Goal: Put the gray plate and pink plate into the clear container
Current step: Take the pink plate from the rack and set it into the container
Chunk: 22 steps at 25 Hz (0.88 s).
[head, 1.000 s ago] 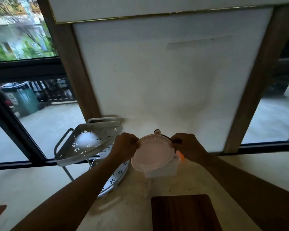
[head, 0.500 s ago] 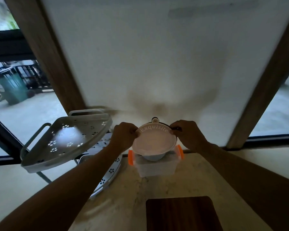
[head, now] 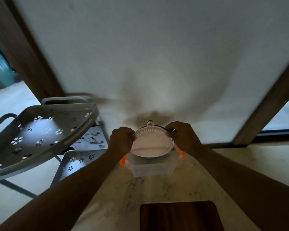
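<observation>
A pale pink plate [head: 150, 145] with the raised word "Exquisite" on its rim is tilted over the open clear container [head: 153, 169], which has orange side clips and stands on the marble counter. My left hand [head: 121, 140] grips the plate's left rim and my right hand [head: 182, 136] grips its right rim. A dark edge, possibly the gray plate [head: 158, 126], peeks out behind the pink one; I cannot tell for sure. The plate's lower edge dips into the container's mouth.
A grey perforated corner rack [head: 40, 132] with two tiers stands to the left, beyond the counter's edge. A dark wooden board [head: 178, 215] lies on the marble counter [head: 117, 205] near me. A white wall panel rises right behind the container.
Both hands have carried the plate down from above the container until its lower edge sits in the container's mouth. The camera has tilted downward and closer.
</observation>
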Tool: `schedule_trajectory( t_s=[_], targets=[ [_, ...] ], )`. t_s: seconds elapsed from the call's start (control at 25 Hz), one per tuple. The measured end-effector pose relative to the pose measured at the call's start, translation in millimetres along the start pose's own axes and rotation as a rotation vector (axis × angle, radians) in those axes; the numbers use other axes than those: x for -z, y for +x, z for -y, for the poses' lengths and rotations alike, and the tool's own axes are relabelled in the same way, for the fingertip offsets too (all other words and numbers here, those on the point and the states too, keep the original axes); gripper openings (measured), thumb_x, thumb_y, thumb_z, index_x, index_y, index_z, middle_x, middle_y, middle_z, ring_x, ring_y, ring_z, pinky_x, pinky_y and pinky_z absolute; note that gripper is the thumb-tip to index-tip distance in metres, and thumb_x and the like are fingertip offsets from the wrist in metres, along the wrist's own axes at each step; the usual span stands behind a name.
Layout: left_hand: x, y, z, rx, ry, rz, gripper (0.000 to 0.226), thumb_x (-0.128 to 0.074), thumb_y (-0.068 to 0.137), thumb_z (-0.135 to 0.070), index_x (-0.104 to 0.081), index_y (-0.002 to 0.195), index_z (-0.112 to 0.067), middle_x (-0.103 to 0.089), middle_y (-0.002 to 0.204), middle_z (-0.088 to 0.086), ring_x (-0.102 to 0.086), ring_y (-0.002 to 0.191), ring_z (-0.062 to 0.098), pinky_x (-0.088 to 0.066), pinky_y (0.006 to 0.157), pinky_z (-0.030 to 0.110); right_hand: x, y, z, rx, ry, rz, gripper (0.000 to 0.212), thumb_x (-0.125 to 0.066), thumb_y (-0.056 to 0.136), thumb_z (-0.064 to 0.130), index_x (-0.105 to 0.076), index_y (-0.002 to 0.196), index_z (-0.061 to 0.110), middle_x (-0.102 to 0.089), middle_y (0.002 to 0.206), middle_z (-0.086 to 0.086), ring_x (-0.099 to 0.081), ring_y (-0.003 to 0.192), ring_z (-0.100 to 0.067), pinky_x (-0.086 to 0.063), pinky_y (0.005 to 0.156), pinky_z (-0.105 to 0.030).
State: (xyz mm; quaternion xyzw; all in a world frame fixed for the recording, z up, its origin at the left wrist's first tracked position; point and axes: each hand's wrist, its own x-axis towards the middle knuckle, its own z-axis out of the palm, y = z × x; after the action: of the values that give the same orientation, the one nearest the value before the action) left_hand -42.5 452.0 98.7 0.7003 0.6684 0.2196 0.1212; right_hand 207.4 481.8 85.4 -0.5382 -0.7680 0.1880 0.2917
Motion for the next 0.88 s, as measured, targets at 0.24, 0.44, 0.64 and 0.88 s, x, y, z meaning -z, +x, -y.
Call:
schedule_trajectory(
  t_s=[0.24,0.44,0.64,0.88],
  targets=[
    [-26,12,18,0.008,0.043,0.036,0.018,-0.061,0.088,-0.016,-0.077,0.095,-0.012,-0.076,0.094,0.011,-0.067,0.085,0.029,-0.054,0.079,0.039,-25,7,-14,-0.017,-0.026,0.035,0.015,-0.07,0.081,0.012,-0.073,0.096,0.016,-0.071,0.091,-0.008,-0.065,0.087,-0.026,-0.051,0.081,-0.044],
    [-41,20,21,-0.015,0.018,-0.01,0.016,-0.063,0.086,-0.014,-0.078,0.09,-0.011,-0.076,0.089,0.012,-0.067,0.081,0.029,-0.054,0.076,0.04,-32,6,-22,0.023,-0.096,0.003,0.014,-0.064,0.087,0.016,-0.071,0.099,0.013,-0.068,0.092,-0.009,-0.063,0.087,-0.028,-0.05,0.078,-0.041],
    [-51,20,22,-0.013,-0.035,-0.064,0.014,-0.064,0.085,-0.012,-0.075,0.092,-0.009,-0.072,0.093,0.013,-0.064,0.087,0.032,-0.051,0.081,0.041,-40,9,-28,0.03,-0.135,-0.038,0.015,-0.064,0.089,0.017,-0.07,0.102,0.012,-0.069,0.098,-0.01,-0.063,0.09,-0.028,-0.05,0.079,-0.037],
    [-63,21,23,0.023,-0.033,-0.106,0.013,-0.06,0.089,-0.016,-0.071,0.095,-0.013,-0.07,0.094,0.011,-0.058,0.091,0.033,-0.047,0.084,0.047,-50,11,-34,0.032,-0.172,-0.028,0.028,-0.066,0.086,0.019,-0.064,0.112,0.009,-0.067,0.107,-0.011,-0.058,0.1,-0.029,-0.039,0.083,-0.027]
  ],
)
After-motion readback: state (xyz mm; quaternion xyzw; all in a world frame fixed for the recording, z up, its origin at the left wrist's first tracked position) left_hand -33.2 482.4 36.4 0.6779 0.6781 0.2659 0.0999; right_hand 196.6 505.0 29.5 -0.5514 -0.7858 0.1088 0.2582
